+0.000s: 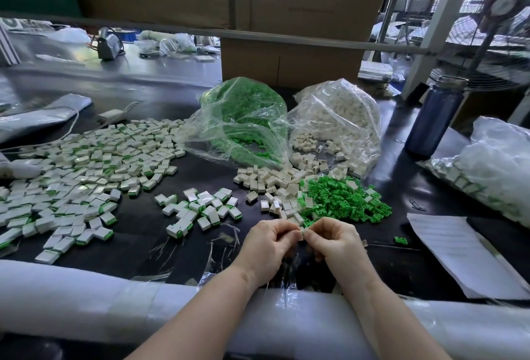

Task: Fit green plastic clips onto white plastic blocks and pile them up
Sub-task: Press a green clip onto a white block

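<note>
White block (301,235) pinched between fingertips of left hand (268,243) and right hand (332,242), likely so clip can press on; clip itself too hidden to tell. Green clips (344,199) and loose blocks (272,181) just beyond fingers, easy reach. Finished pile (200,210) left of fingers.

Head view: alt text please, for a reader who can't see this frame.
Two bare hands, left hand and right hand, pinch a small white block together over a dark worktable. Beyond lie loose green clips and unfitted white blocks; finished blocks spread to the left, two open plastic bags behind.
</note>
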The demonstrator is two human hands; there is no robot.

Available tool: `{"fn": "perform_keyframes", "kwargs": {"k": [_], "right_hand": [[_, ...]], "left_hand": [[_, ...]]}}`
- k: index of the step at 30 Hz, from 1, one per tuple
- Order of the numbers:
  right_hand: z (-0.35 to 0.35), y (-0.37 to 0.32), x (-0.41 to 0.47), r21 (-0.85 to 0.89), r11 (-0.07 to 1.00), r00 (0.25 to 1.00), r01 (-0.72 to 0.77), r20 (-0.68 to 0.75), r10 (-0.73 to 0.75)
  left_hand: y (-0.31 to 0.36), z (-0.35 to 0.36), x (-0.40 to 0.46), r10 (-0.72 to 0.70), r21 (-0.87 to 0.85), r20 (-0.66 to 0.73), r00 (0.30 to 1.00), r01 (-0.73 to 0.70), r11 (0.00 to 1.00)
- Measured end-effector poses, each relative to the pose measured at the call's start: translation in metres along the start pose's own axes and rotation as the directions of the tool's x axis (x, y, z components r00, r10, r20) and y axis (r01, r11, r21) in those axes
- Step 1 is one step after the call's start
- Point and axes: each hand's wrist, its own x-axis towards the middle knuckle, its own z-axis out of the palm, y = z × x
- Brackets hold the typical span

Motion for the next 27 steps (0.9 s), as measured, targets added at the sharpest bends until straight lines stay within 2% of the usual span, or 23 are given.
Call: {"fn": "perform_keyframes", "kwargs": {"k": [4, 8, 12, 15, 20, 27], "right_hand": [[0.0, -0.002, 0.0003, 0.127, 0.992, 0.999, 0.002, -0.048, 0.004], [-0.0008, -0.0001, 0.0012, 0.13, 0.991, 0.998, -0.002, -0.066, 0.011], [-0.0035, 0.0005, 0.0001, 0.159, 0.987, 0.999, -0.016, -0.041, 0.023], [-0.0035, 0.0018, 0.0007, 0.116, 0.993, 0.999, -0.012, -0.04, 0.017], [-0.0007, 0.0017, 0.001, 0.037, 0.999, 0.999, -0.031, -0.033, 0.033], [-0.0008, -0.0031, -0.0021, 0.002, 0.999, 0.999, -0.036, 0.02, 0.036]], "left_hand": [[0.0014, 0.0009, 0.0003, 0.005, -0.033, -0.003, 1.0, -0.005, 0.999], [0.0, 0.0011, -0.0012, 0.024, 0.016, 0.018, 1.0, -0.024, 1.0], [-0.0016, 0.0006, -0.0005, 0.023, -0.01, -0.058, 0.998, -0.023, 1.0], [-0.0016, -0.0006, -0.0004, 0.036, 0.022, -0.059, 0.998, -0.034, 0.999], [-0.0004, -0.0028, -0.0012, -0.006, -0.028, 0.012, 1.0, 0.006, 1.0], [-0.0011, -0.0028, -0.0015, -0.048, 0.0, -0.009, 0.999, 0.048, 0.999]]}}
